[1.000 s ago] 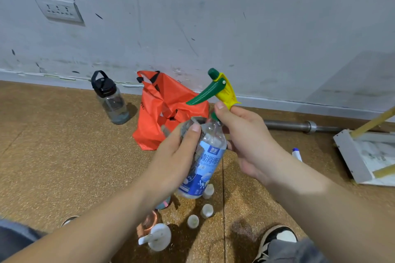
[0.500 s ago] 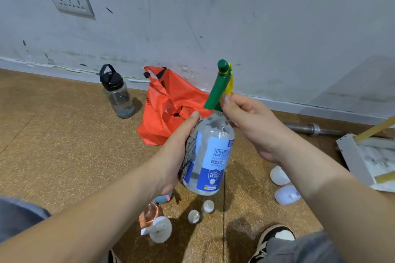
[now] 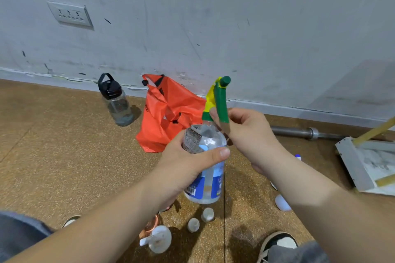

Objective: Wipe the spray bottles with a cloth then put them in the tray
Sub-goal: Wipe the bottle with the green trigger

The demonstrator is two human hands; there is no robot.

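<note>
Left hand (image 3: 183, 168) presses the cloth (image 3: 192, 140) round the spray bottle (image 3: 210, 186), held mid-air at centre; right hand (image 3: 248, 132) pinches its green sprayer (image 3: 221, 100). The bottle has just turned, so wiping continues; tray (image 3: 350, 164) waits right.

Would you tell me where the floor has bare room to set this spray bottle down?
The floor is bare left of the orange bag, in front of the water bottle. Under the spray bottle small bottles crowd it; the tray blocks the right.
</note>
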